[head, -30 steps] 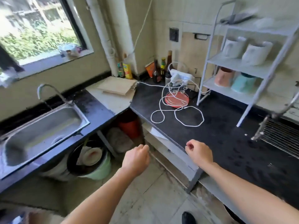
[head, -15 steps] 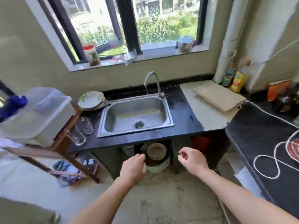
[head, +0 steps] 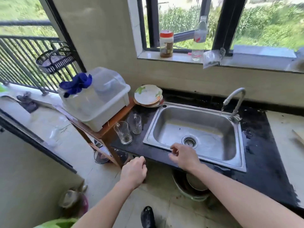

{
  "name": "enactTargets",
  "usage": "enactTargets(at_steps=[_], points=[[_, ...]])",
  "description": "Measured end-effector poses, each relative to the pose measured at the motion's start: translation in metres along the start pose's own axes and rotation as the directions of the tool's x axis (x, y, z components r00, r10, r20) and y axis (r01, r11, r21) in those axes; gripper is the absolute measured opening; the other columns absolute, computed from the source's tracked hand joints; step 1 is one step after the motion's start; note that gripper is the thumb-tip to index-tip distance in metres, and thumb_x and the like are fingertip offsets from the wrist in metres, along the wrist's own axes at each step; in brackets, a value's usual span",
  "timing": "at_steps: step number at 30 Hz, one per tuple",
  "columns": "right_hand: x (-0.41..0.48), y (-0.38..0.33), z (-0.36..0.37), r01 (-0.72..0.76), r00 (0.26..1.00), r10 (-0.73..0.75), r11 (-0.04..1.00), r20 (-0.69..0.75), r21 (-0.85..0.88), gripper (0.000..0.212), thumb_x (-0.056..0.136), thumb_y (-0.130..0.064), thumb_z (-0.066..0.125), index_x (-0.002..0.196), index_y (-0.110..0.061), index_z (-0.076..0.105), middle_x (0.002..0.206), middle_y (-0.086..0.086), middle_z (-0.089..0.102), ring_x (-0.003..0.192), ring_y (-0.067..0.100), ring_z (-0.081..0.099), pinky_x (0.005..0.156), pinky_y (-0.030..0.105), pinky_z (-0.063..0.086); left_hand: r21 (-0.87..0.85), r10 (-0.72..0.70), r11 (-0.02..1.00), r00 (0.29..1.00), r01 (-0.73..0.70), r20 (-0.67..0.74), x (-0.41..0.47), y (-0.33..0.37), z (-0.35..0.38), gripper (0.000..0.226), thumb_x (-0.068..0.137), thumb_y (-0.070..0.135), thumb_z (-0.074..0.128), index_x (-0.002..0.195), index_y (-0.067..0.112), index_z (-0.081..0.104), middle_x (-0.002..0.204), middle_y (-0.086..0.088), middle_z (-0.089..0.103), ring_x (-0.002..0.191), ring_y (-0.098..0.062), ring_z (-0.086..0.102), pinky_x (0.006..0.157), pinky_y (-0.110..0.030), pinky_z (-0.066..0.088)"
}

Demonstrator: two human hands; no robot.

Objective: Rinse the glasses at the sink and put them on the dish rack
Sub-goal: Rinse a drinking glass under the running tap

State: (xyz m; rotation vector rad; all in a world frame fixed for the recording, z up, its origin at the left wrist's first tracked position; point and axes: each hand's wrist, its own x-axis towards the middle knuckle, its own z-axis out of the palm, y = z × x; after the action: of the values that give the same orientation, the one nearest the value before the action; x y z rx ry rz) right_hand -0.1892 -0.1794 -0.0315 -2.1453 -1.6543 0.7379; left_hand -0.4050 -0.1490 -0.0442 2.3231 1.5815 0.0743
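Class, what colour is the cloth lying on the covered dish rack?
The cloth is deep blue; head view shows it best.

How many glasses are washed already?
None looks done yet. The front glass and back glass stand on the counter beside the sink. In hand: nothing. The right hand hovers over the sink's front rim and the left hand is lower down, both empty. Left to do: rinse both glasses and put them in the dish rack.
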Motion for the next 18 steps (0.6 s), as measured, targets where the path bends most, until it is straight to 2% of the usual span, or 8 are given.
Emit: enactTargets(at_steps=[3, 10, 12, 14, 16, 18], points=[[0.069, -0.03, 0.017, -0.006, 0.999, 0.006, 1.0, 0.035, 0.001, 0.03, 0.086, -0.037, 0.062, 0.113, -0.025, 0.064, 0.103, -0.009, 0.068, 0.096, 0.017, 0.063, 0.083, 0.03, 0.049, -0.017, -0.027, 0.999, 1.0, 0.027, 0.013, 0.044, -0.035, -0.005, 0.019, 0.094, 0.029, 0.041, 0.103, 0.02, 0.055, 0.107, 0.0, 0.062, 0.101, -0.024, 0.059, 0.079, -0.033, 0.044], [0.219, -0.091, 0.058, -0.193, 0.98, 0.185, 0.973, 0.068, 0.128, 0.037, 0.091, -0.046, 0.055, 0.114, -0.018, 0.063, 0.108, 0.004, 0.069, 0.1, 0.027, 0.063, 0.079, 0.032, 0.048, -0.049, -0.026, 0.998, 0.994, 0.031, 0.103, 0.123, -0.093, -0.012, 0.02, 0.093, 0.03, 0.041, 0.099, 0.018, 0.055, 0.106, -0.002, 0.063, 0.101, -0.026, 0.059, 0.081, -0.036, 0.046], [0.248, -0.099, 0.072, -0.24, 0.968, 0.226, 0.961, 0.112, 0.136, 0.042, 0.09, -0.051, 0.052, 0.113, -0.017, 0.06, 0.105, 0.005, 0.069, 0.096, 0.027, 0.065, 0.081, 0.033, 0.051, -0.062, -0.023, 0.998, 0.991, 0.032, 0.133, 0.135, -0.103, -0.009, 0.02, 0.093, 0.03, 0.041, 0.1, 0.018, 0.055, 0.108, -0.003, 0.063, 0.102, -0.027, 0.059, 0.081, -0.036, 0.046], [0.268, -0.099, 0.086, -0.28, 0.951, 0.259, 0.954, 0.171, 0.107, 0.044, 0.085, -0.056, 0.049, 0.103, -0.017, 0.059, 0.095, 0.007, 0.071, 0.088, 0.028, 0.068, 0.082, 0.038, 0.055, -0.07, -0.026, 0.997, 0.985, 0.039, 0.172, 0.142, -0.109, -0.005, 0.021, 0.093, 0.03, 0.041, 0.102, 0.018, 0.056, 0.109, -0.002, 0.062, 0.103, -0.027, 0.058, 0.082, -0.036, 0.046], [0.28, -0.096, 0.098, -0.304, 0.937, 0.278, 0.948, 0.21, 0.1, 0.033, 0.085, -0.046, 0.048, 0.089, -0.015, 0.057, 0.082, 0.008, 0.073, 0.079, 0.028, 0.07, 0.078, 0.042, 0.057, -0.085, -0.024, 0.995, 0.98, 0.042, 0.199, 0.149, -0.114, 0.0, 0.021, 0.093, 0.029, 0.04, 0.103, 0.019, 0.055, 0.109, -0.002, 0.062, 0.104, -0.027, 0.058, 0.082, -0.036, 0.047], [0.285, -0.093, 0.101, -0.319, 0.934, 0.285, 0.937, 0.215, 0.14, 0.02, 0.088, -0.026, 0.048, 0.083, -0.01, 0.058, 0.069, 0.009, 0.072, 0.069, 0.027, 0.071, 0.073, 0.044, 0.059, -0.095, -0.011, 0.995, 0.974, 0.033, 0.227, 0.153, -0.114, 0.003, 0.021, 0.094, 0.029, 0.04, 0.104, 0.019, 0.055, 0.11, -0.002, 0.062, 0.104, -0.026, 0.058, 0.083, -0.036, 0.047]])
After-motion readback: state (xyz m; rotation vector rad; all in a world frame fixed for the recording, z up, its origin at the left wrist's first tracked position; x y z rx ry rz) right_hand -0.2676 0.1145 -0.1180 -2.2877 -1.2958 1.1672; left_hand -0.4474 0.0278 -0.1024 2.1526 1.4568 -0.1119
